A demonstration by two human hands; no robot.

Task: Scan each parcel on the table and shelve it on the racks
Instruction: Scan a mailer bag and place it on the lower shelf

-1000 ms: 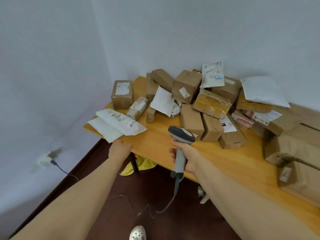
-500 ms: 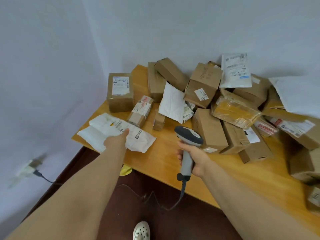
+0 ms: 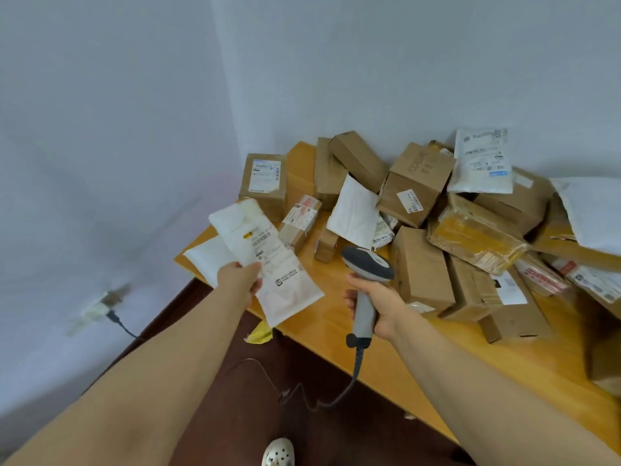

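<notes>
The left hand (image 3: pixel 238 279) pinches a white mailer bag (image 3: pixel 272 260) by its edge and holds it tilted, label up, over the left corner of the desk (image 3: pixel 336 317). The right hand (image 3: pixel 379 307) is wrapped round the handle of a grey scanner (image 3: pixel 367 264) above the desk's near edge. A second white bag (image 3: pixel 205 260) lies flat on that left corner. Cardboard boxes (image 3: pixel 420 264) are heaped toward the desk's back.

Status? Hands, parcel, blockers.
Left hand grips white mailer, label up. Right hand grips scanner, head beside mailer. Nothing between them.
</notes>
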